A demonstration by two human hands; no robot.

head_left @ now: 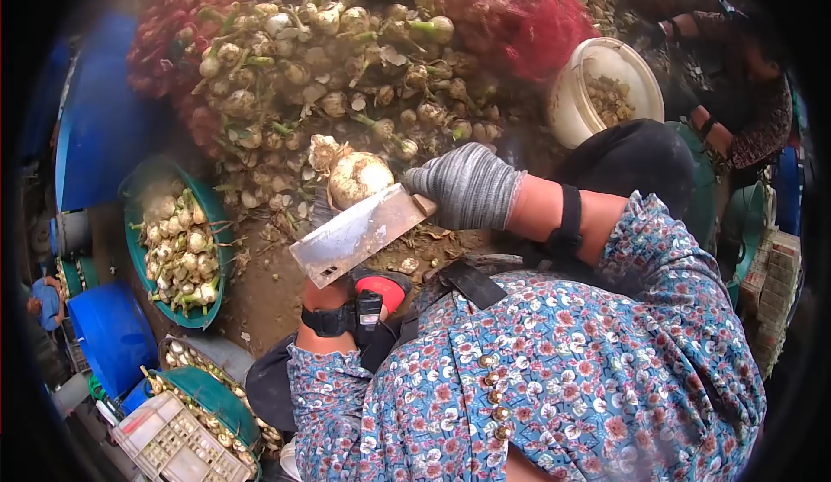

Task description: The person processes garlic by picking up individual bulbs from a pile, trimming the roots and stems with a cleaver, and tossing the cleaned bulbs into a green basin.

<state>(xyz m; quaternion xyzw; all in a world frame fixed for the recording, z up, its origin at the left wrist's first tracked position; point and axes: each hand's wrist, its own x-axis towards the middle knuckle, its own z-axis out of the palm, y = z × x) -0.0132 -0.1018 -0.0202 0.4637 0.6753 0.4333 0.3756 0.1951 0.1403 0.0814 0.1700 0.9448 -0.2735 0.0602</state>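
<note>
My right hand (472, 186), in a grey knit glove, is closed round the handle of a cleaver (359, 233). Its broad, dirt-marked blade slants down to the left, across my left hand. Just above the blade's upper edge is a large garlic bulb (360, 179), held up by my left hand (321, 208). Only a sliver of the left glove shows beside the bulb; the blade covers most of those fingers. A smaller, ragged piece of garlic or peel (325, 151) sits against the bulb's upper left.
A heap of garlic (294, 75) lies ahead, with red mesh sacks (515, 19) behind. A green basin (132, 238) of garlic stands left, a white bucket (567, 106) right. Crates (177, 447) sit lower left. Another person's arm (753, 140) is at far right.
</note>
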